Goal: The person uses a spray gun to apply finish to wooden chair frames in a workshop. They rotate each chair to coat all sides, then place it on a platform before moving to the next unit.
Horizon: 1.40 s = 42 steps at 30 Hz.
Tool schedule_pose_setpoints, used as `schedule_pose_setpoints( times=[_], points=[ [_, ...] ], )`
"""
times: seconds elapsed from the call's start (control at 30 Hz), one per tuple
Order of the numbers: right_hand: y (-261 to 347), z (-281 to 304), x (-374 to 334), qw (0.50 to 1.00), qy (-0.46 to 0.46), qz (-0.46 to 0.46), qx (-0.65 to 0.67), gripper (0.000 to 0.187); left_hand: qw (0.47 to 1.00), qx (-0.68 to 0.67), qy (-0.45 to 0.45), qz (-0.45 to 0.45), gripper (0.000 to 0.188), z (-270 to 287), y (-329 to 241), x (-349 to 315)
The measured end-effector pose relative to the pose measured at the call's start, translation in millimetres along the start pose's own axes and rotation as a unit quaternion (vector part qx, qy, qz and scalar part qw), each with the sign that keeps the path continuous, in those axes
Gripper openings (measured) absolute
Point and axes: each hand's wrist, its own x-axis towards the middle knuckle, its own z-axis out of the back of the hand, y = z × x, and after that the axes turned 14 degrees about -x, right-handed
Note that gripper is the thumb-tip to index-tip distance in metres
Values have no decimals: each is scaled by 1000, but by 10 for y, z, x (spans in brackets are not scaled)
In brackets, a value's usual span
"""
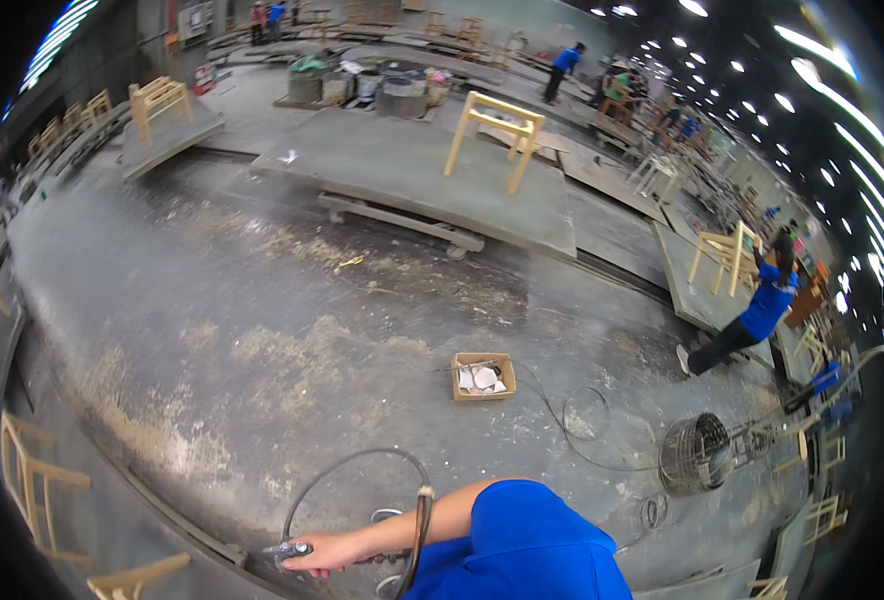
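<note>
My right arm reaches across the lower edge toward the left. At its end my right hand [327,553] is closed round a small grey metal spray gun [288,549], partly covered by the fingers. A dark hose [357,456] loops up from the gun and comes back down past my forearm, with a thicker brown stretch [423,510] crossing in front of it. Just below the hand lies the edge of a low platform with light wooden chair frames, one of them a bare frame [137,578]. My left hand does not show.
An open cardboard box [483,393] with white pieces sits on the stained floor. A wire basket [695,453] stands right, hoses trailing near it. Chair frames stand on grey platforms [392,160]. A person in blue [768,305] handles a chair [732,258]; other people work farther back.
</note>
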Motion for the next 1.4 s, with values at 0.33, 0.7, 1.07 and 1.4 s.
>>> schedule_pose_setpoints(
  times=[0.33, 0.7, 1.07, 1.4],
  points=[
    [711, -407, -286, 995, 6, -86, -60, 33, 973, -86, -203, 71, 38, 628, -276, -1469],
    [1181, -648, -236, 980, 158, 110, 45, 57, 948, -103, -286, 95, 40, 961, -762, -1746],
    [1260, -1091, -125, 958, 147, 245, -18, 72, 933, -96, -325, 120, 43, 1143, -772, -1938],
    [938, -1692, -238, 991, 95, 94, -10, 45, 961, -112, -232, 99, 43, 1579, -58, -2090]
  ],
)
